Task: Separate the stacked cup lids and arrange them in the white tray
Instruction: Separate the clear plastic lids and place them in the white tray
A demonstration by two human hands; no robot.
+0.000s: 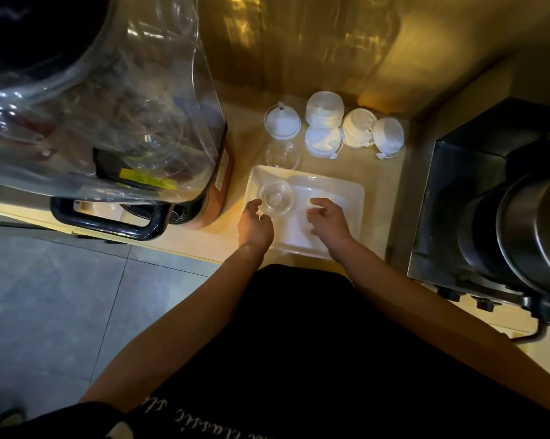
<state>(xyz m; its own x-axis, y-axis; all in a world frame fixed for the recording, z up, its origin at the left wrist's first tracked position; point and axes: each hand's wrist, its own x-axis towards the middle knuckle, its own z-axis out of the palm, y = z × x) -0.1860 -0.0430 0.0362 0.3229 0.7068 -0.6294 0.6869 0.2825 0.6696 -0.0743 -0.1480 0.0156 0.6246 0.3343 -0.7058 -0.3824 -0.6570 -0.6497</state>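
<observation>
With left hand (256, 221) and right hand (329, 220) apart, loose and empty over the white rectangular tray (292, 236), leave the clear round plastic lid (276, 197) flat in its far left corner, then gently peel one off the white lid stacks (324, 112) behind.

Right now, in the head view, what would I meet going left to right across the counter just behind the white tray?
clear blender cover, white spouted lid, tall translucent lid stack, middle white lid stack, rightmost white lid stack, black machine
</observation>
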